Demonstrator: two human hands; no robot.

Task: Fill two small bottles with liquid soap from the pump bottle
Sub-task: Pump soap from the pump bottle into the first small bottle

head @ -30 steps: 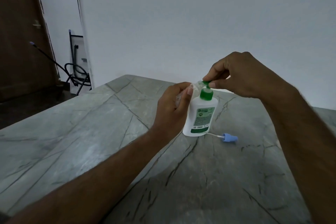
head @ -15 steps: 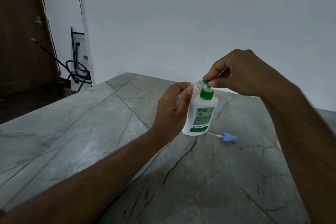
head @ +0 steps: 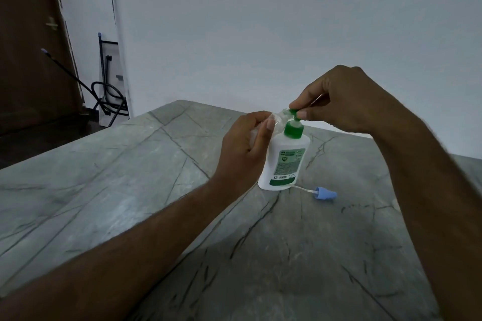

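A white pump bottle (head: 285,164) with a green label and green pump stands on the grey stone table (head: 130,190). My right hand (head: 336,101) pinches the green pump head (head: 293,112) from above. My left hand (head: 243,148) holds a small clear bottle (head: 279,122) tilted, its mouth right at the pump's spout. Most of the small bottle is hidden behind my fingers. A blue spray cap (head: 324,193) with a thin white tube lies on the table just right of the pump bottle.
The table's far edge runs close behind the bottle, with a white wall beyond. At the far left are a brown door (head: 28,47) and a black metal frame (head: 109,86) leaning on the floor.
Both hands and the bottles hold nearly the same pose. The view has only drifted slightly.
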